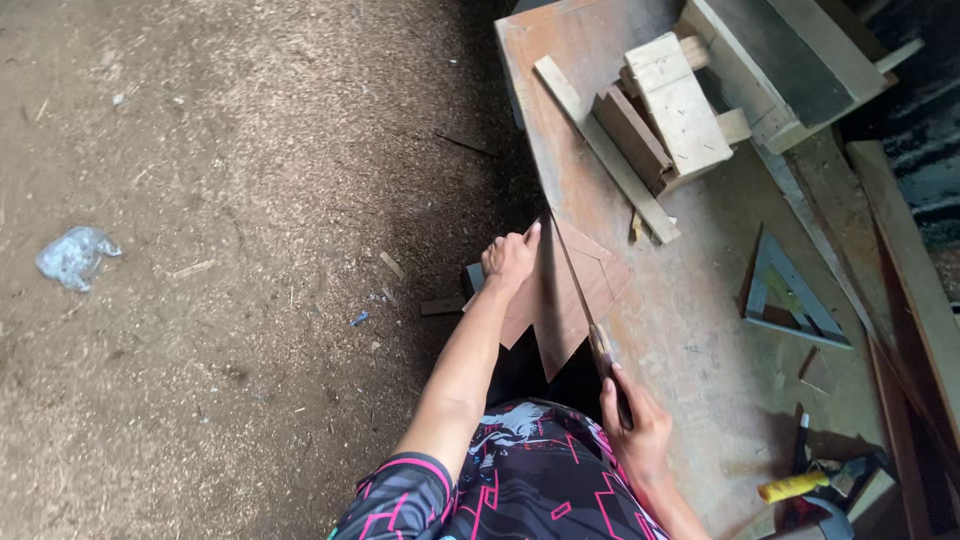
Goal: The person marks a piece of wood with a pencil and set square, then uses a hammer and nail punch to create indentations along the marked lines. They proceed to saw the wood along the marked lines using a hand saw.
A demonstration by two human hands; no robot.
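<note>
- Our right hand is clenched around the dark handle of a long thin-bladed handsaw; the blade runs away from us across a thin reddish-brown plywood piece with pencil lines on it.
- Our left hand is pressed down on the plywood's left edge, fingers curled over it, gripping the sheet.
- The plywood lies on the near-left edge of the worn wooden counter, part of it overhanging toward the dirt floor.
- To do it well, we judge: blade on the marked line, long even strokes, left hand firm and well clear of the teeth, overhang supported so the sheet doesn't flutter or split.
- Around: pale wood blocks stacked at the far end of the counter, a long flat wooden strip lying diagonally beside them, just beyond the blade tip; we judge it could get in the way of a long forward stroke.
- A grey triangular set square lies right of the cut, apart from it.
- A yellow-handled tool lies near the right corner, close to our right wrist.
- A crumpled clear plastic bag on the floor, far left.
- Loose planks lean along the counter's right side.
</note>
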